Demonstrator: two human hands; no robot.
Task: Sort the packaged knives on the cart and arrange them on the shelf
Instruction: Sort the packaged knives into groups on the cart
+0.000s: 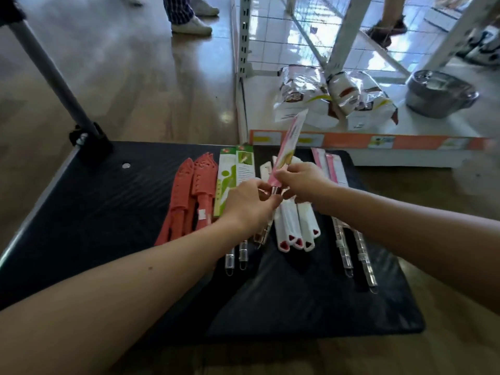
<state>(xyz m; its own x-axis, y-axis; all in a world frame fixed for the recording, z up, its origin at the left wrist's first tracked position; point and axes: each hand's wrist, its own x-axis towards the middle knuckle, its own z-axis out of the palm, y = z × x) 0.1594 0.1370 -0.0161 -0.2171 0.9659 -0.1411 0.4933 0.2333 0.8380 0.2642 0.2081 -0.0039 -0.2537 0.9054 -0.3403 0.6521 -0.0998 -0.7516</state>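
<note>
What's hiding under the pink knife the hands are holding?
White knife packs with red heart-shaped ends lie on the black cart below the pink knife. The left hand and right hand hide their middle parts.

Black cart deck [108,226] bears red-sheathed knives [186,196] at 10 o'clock, green boxes [238,169] at 12, white sheaths [295,228] near centre, pink packs [335,171] at 2.

Cart [108,212]: flat black deck, centre frame. Lying on it, left to right:
- two red sheathed knives [189,190];
- two green-and-white boxed knives [235,171];
- three white sheathed knives [297,226], with red heart cut-outs at their lower ends;
- two pink carded knives [335,169].

One pink-packaged knife [288,147] is lifted above the deck, tip tilted toward upper right. Shelf [422,142]: white, upper right, orange front strip.
</note>
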